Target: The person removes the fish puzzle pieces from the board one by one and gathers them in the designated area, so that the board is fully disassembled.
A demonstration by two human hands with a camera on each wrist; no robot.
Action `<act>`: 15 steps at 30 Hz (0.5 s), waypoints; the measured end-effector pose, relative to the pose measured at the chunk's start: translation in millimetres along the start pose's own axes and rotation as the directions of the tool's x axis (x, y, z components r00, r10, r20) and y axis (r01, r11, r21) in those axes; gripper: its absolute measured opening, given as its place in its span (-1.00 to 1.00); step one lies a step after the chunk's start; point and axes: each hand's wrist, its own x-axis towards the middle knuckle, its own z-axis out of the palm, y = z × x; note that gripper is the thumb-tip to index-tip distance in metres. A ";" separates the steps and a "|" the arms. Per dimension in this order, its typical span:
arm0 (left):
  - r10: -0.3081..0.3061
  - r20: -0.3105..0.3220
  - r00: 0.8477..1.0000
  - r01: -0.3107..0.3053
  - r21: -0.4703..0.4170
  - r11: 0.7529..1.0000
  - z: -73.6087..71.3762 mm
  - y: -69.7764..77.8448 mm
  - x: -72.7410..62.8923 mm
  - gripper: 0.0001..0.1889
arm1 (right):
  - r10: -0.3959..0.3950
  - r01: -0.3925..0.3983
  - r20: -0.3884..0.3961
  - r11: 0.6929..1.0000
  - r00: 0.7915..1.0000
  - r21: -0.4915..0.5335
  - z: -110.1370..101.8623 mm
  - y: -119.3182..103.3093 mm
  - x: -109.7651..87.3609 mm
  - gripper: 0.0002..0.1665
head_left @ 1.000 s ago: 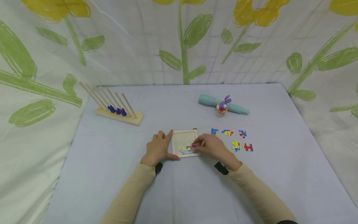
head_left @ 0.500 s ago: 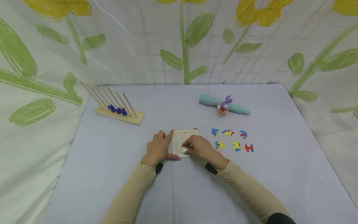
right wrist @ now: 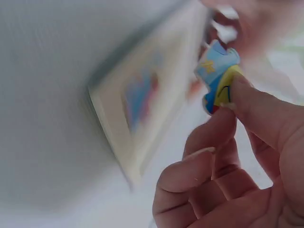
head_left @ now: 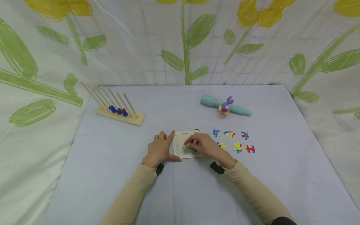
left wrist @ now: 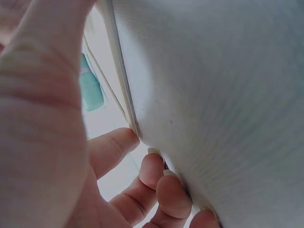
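Observation:
A shallow square wooden puzzle tray (head_left: pixel 178 138) lies on the table. My left hand (head_left: pixel 158 151) rests at its left side, thumb and index finger spread to the two left corners; in the left wrist view the index fingertip touches the tray's edge. Over the tray, my right hand (head_left: pixel 207 146) pinches a jigsaw piece (right wrist: pixel 218 78) between thumb and index finger. That piece is light blue and yellow with a small star, held clear of the tray in the right wrist view. A blurred blue and red patch of puzzle (right wrist: pixel 139 99) lies inside the tray.
Several loose jigsaw pieces (head_left: pixel 237 146) lie right of the tray, one partly behind the right hand. Further back lie a teal bat-shaped toy (head_left: pixel 208 100) and a purple rabbit figure (head_left: pixel 225 106). At back left stands a wooden peg stand (head_left: pixel 121 117) with blue and purple beads.
My right hand went left across the tray, then slightly back right. The light blue and yellow piece in the tray's lower left is now lifted in its fingers. The left hand stays put.

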 end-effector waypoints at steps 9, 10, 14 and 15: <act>-0.012 0.008 1.000 0.012 -0.027 1.000 -0.3 0.0 0.0 0.32 | 0.181 -0.182 0.065 0.983 0.981 0.017 -67.0 38.1 -43.2 -0.86; -0.009 0.007 1.000 0.010 -0.025 1.000 -0.2 0.0 0.1 0.32 | 0.199 -0.201 0.089 0.980 0.976 0.011 -72.7 44.5 -49.9 -0.86; -0.003 0.007 1.000 0.003 -0.019 1.000 0.1 0.7 0.4 0.32 | 0.295 -0.295 0.166 0.955 0.941 -0.028 -88.3 66.9 -76.7 -0.87; -0.001 0.008 1.000 0.002 -0.018 1.000 0.2 1.0 0.6 0.33 | 0.315 -0.314 0.178 0.949 0.932 -0.036 -90.7 71.1 -83.0 -0.86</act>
